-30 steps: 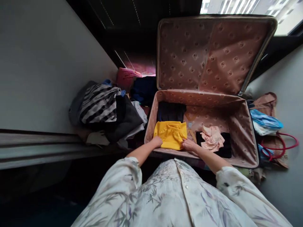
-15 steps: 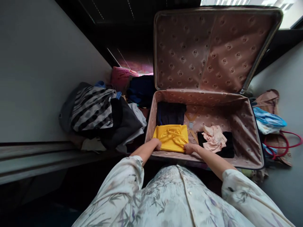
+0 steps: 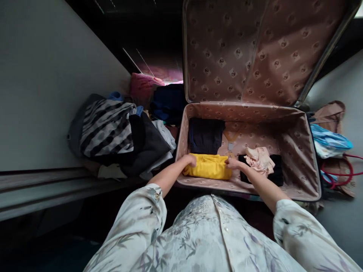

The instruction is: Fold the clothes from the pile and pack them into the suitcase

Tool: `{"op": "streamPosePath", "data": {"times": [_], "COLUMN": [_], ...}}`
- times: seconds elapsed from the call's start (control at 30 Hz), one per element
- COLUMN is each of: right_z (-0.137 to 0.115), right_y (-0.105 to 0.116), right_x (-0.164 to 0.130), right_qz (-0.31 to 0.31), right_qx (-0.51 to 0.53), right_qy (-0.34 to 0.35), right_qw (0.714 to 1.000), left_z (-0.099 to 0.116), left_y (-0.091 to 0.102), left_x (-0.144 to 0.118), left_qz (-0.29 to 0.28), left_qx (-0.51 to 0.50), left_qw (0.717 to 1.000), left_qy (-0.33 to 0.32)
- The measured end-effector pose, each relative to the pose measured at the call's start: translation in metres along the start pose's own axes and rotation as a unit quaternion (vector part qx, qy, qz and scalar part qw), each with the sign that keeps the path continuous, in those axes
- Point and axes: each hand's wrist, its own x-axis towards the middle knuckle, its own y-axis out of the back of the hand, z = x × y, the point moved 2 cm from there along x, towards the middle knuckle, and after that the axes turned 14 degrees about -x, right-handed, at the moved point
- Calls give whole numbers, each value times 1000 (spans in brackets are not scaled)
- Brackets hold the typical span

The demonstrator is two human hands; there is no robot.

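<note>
A folded yellow garment (image 3: pixel 210 167), possibly shorts, lies at the near left of the open suitcase (image 3: pixel 204 184). My left hand (image 3: pixel 190 160) grips its upper left corner, and my right hand (image 3: pixel 231 163) its upper right corner; the fingertips are partly hidden in the cloth. Just beyond it lies a folded dark garment (image 3: pixel 206 135) with a blue line near its left edge. Right of my right hand, a crumpled pale pink garment (image 3: pixel 260 161) rests on folded black cloth (image 3: pixel 276 172).
The suitcase lid (image 3: pixel 235 53) stands raised at the back. Left of the case is a heap of clothes with a black-and-white patterned garment (image 3: pixel 109 128) and dark blue cloth (image 3: pixel 168 102). A blue-and-white bag (image 3: pixel 330 139) and a red loop (image 3: pixel 351 170) lie to the right.
My hands have moved from the yellow garment's near edge to its far edge. The garment is now folded into a narrower strip. The view has tipped slightly down.
</note>
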Motion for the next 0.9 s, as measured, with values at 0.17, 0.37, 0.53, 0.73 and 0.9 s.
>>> {"op": "streamPosePath", "data": {"times": [0.17,0.37,0.53,0.73,0.9], "right_z": [5,-10,-38,-40,-39], "right_y": [3,-3,-36,-37,-30], "right_x": [6,-16,-24,-23,-28], "right_qz": [68,116,-64,-112,-75], "right_qx": [-49,-198,-256,-213,-200], "right_qy": [-59,17,224,218,143], "right_qw": [995,973,938,946,966], "left_z": [4,0,-11,-15,10], "left_y": [6,-38,-52,-53,-46], "left_x": [-5,-18,-14,-33,-28], "left_qz": [128,28,-17,-95,-22], "left_qx": [88,211,205,189,161], "left_qw": [988,956,971,974,985], "left_qy": [1,-202,-125,-76,-61]}}
